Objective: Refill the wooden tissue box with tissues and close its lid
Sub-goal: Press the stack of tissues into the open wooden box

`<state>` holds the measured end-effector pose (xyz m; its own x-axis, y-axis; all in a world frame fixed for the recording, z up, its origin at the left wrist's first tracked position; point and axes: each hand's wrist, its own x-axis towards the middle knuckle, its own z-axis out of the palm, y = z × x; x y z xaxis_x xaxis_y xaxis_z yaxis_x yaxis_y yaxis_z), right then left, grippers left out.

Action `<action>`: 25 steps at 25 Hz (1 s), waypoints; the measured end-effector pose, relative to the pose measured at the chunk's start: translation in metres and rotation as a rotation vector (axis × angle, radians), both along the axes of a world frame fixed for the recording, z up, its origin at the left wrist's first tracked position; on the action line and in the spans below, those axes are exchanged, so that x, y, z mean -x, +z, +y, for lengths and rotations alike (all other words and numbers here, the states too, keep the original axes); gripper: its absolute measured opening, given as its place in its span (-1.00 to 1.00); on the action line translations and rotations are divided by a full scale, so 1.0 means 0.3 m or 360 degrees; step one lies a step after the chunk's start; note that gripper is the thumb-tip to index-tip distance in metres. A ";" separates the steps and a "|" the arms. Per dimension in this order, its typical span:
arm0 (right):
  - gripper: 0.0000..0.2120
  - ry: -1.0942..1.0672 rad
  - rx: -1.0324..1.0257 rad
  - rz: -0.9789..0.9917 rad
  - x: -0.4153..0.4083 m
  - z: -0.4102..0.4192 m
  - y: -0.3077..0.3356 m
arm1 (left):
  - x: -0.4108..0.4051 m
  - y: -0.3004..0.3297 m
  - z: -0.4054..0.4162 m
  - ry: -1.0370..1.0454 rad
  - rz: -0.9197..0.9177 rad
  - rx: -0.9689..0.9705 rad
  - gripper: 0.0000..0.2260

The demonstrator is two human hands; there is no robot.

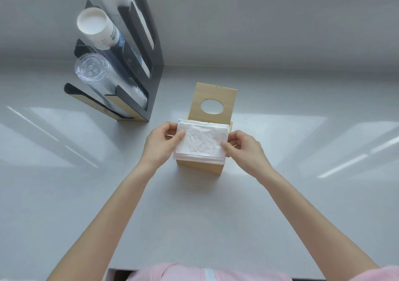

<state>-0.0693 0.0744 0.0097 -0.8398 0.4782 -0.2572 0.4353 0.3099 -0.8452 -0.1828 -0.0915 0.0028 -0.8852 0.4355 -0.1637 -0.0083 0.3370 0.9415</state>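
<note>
A light wooden tissue box stands in the middle of the white counter. Its hinged lid, with a round hole, is tipped up and back. A white stack of tissues lies flat over the box's open top and hides the inside. My left hand pinches the stack's left edge, thumb on top. My right hand grips the right edge the same way. The stack overhangs the box's front rim a little.
A black cup dispenser rack stands at the back left, holding white paper cups and clear plastic cups pointing toward me. The white counter ends at a near edge by my pink clothing. A grey wall rises behind.
</note>
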 end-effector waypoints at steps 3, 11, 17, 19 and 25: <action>-0.95 0.0027 -0.0088 -0.0044 0.029 0.016 -0.008 | 0.049 -0.006 0.038 -0.0022 0.0062 0.0126 -0.97; -0.86 0.0134 -0.0340 -0.0060 0.038 0.013 -0.028 | 0.074 -0.046 0.064 0.0023 -0.0009 0.0171 -0.95; -0.84 0.0169 -0.0472 -0.0188 0.023 0.054 -0.004 | 0.025 -0.052 0.075 0.0018 0.0012 0.0225 -0.90; -0.82 0.0211 -0.0536 -0.0265 0.030 0.066 0.009 | 0.003 -0.041 0.094 -0.0006 0.0236 0.0416 -0.87; -0.77 0.0288 -0.0805 -0.0407 0.084 0.077 0.034 | -0.002 -0.032 0.121 -0.0169 0.0801 0.0953 -0.83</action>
